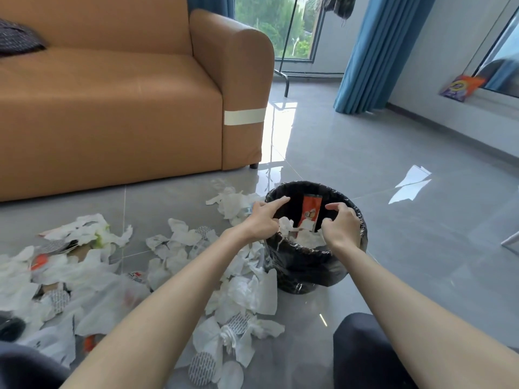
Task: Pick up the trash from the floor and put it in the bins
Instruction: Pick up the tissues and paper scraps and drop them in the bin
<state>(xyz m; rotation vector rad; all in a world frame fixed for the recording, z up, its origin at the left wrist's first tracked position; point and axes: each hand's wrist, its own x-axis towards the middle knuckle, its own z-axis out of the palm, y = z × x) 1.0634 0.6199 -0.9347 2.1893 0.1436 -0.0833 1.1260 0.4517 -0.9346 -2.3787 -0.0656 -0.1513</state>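
Observation:
A round bin (303, 272) lined with a black bag stands on the grey floor. Inside it are white tissues (309, 237) and an upright orange wrapper (310, 210). Both hands hover over the bin's mouth. My left hand (262, 219) has its fingers spread and the index finger stretched out, holding nothing. My right hand (341, 223) is curled loosely above the tissues, fingers apart, with nothing gripped. A wide scatter of crumpled white tissues (250, 293), paper pieces and round patterned pads (202, 368) lies on the floor to the left of the bin.
An orange sofa (134, 108) stands behind the trash at the left. A blue curtain (373, 57) and a window fill the back. A white paper scrap (411, 183) lies on the floor to the right. My dark-trousered knee (362, 352) is at the bottom.

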